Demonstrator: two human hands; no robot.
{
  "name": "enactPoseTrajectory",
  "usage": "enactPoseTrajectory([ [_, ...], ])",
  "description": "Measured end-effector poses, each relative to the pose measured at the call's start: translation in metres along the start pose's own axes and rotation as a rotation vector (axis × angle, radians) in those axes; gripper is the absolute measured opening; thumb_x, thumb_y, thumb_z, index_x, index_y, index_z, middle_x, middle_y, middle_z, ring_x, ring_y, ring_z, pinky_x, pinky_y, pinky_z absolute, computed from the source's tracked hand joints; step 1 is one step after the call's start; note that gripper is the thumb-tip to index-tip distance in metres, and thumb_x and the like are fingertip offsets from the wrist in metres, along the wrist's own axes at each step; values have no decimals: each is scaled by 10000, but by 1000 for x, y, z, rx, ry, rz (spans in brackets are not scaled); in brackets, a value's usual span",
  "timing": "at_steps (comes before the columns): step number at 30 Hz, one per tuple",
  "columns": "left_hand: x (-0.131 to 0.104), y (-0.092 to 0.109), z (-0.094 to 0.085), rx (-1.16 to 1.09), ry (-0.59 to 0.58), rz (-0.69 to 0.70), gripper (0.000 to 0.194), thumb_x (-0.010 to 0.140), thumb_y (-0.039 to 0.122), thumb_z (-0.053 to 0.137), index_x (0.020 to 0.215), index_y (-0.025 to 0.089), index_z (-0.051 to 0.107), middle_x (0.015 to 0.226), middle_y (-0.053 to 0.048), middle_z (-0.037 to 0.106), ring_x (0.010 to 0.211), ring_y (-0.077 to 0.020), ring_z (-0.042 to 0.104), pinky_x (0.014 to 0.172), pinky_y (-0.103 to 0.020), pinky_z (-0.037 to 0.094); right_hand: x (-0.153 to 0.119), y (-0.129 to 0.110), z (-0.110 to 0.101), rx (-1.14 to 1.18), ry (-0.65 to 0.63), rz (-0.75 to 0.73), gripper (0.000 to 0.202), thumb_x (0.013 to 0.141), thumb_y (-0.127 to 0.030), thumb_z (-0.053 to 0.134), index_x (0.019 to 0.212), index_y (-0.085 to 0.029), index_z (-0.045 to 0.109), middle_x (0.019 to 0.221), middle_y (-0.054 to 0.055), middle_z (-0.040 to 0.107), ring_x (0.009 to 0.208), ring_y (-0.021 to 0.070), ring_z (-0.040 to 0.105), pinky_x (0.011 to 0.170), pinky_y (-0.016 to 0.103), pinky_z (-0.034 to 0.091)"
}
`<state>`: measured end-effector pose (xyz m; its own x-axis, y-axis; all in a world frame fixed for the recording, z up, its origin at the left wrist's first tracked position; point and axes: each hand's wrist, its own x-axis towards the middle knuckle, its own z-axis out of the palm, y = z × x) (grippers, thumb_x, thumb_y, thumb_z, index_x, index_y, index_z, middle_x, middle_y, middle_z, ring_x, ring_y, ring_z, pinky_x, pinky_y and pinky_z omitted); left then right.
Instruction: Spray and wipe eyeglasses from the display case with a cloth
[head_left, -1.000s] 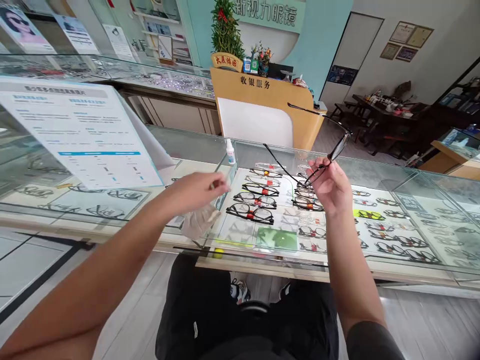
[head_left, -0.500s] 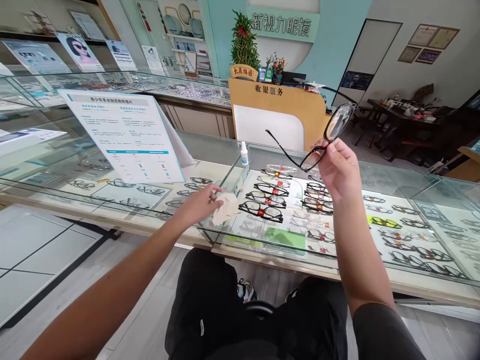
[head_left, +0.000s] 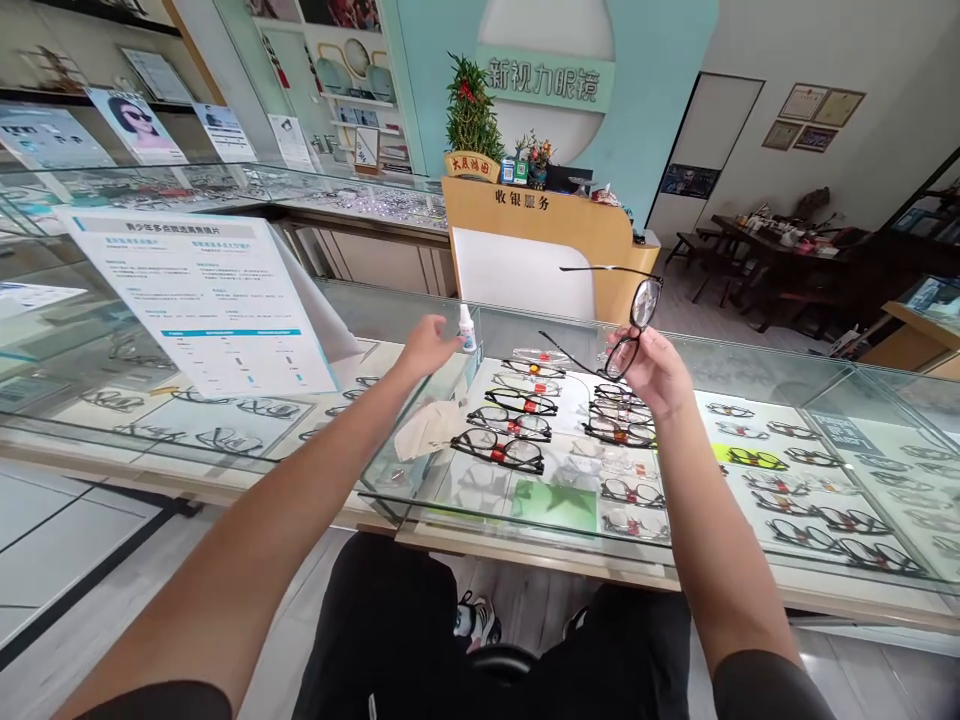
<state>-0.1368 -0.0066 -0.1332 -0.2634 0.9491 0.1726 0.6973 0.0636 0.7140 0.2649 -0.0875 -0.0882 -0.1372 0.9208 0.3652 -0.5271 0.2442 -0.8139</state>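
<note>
My right hand (head_left: 660, 372) pinches a pair of black-framed eyeglasses (head_left: 643, 303) near the bridge, holding them up above the glass counter. Both temples of the glasses are unfolded and point to the left. My left hand (head_left: 427, 348) is stretched over the counter with thumb and fingers apart. Right beside its thumb stands a small white spray bottle (head_left: 467, 335), upright on the glass; whether they touch I cannot tell. A crumpled beige cloth (head_left: 424, 430) lies on the glass nearer to me, below my left forearm.
The glass display counter (head_left: 757, 380) holds rows of eyeglasses (head_left: 499, 450) under its top. A large printed sign (head_left: 202, 300) stands on it at the left. Beyond is a wooden cashier desk (head_left: 630, 265) with a potted plant (head_left: 472, 115).
My left hand has let go of the cloth and moved forward to the spray bottle. My right hand has lowered the eyeglasses somewhat. The view has shifted slightly.
</note>
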Motion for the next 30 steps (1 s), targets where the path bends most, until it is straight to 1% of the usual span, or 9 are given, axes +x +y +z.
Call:
enactPoseTrajectory([
  [4, 39, 15, 37, -117, 31, -123, 494, 1037, 433, 738, 1453, 185, 641, 1471, -139, 661, 1266, -288, 692, 1056, -522, 623, 1, 9, -4, 96, 39, 54, 366, 706, -455, 1003, 873, -265, 739, 1068, 26, 794, 1086, 226, 764, 1002, 394, 635],
  [7, 52, 18, 51, -196, 12, -172, 463, 1047, 432, 726, 1432, 184, 657, 1437, -131, 680, 1235, -278, 707, 1032, -512, 639, 3, 15, -5, 197, 98, 79, 363, 719, -464, 989, 871, -282, 714, 1070, 12, 812, 1131, 247, 777, 1082, 456, 616],
  [11, 52, 18, 54, -299, -44, -186, 448, 1049, 437, 724, 1412, 179, 668, 1416, -126, 690, 1217, -274, 714, 1020, -505, 642, 4, 16, -2, 323, 116, 85, 369, 707, -441, 1013, 873, -295, 718, 1072, -16, 836, 1149, 236, 781, 1131, 463, 603],
  [14, 44, 24, 50, -431, -13, -148, 366, 1025, 409, 748, 1286, 158, 695, 1263, -94, 723, 1097, -234, 718, 954, -441, 644, 2, 13, 2, 383, 119, 78, 371, 705, -427, 1023, 872, -293, 720, 1067, -18, 846, 1165, 234, 779, 1160, 465, 588],
  [19, 14, 67, 39, -780, 9, 33, 366, 823, 421, 825, 1030, 234, 587, 983, 11, 616, 884, -143, 611, 813, -298, 606, -3, 11, 9, 409, 77, 55, 367, 718, -449, 1014, 854, -285, 716, 991, -19, 828, 1143, 248, 788, 1197, 497, 566],
  [23, -32, 107, 27, -973, -221, 141, 515, 762, 700, 771, 890, 235, 589, 819, -5, 562, 757, -172, 587, 610, -295, 551, -5, 18, 22, 232, 39, 49, 335, 732, -401, 1017, 922, -271, 773, 1000, 7, 836, 1082, 217, 798, 1079, 376, 625],
  [24, -44, 114, 25, -1015, -328, 162, 597, 780, 815, 693, 827, 231, 583, 755, -10, 540, 690, -175, 565, 543, -295, 511, -5, 20, 26, 173, 44, 49, 333, 735, -390, 1018, 943, -265, 789, 1009, 18, 843, 1066, 210, 799, 1050, 348, 630],
  [27, -69, 122, 23, -1195, -836, 209, 797, 760, 1012, 586, 664, 222, 533, 594, 8, 426, 536, -147, 443, 422, -259, 356, -8, 29, 38, 76, 56, 61, 336, 744, -406, 1018, 960, -251, 811, 1035, 39, 858, 1040, 200, 797, 1035, 325, 629],
  [30, -76, 115, 27, -1246, -1064, 206, 876, 712, 1088, 534, 542, 234, 435, 474, 34, 289, 437, -125, 327, 361, -243, 223, -11, 37, 47, 78, 41, 95, 362, 737, -444, 1024, 959, -249, 816, 1041, 41, 864, 1022, 200, 801, 1049, 335, 629],
])
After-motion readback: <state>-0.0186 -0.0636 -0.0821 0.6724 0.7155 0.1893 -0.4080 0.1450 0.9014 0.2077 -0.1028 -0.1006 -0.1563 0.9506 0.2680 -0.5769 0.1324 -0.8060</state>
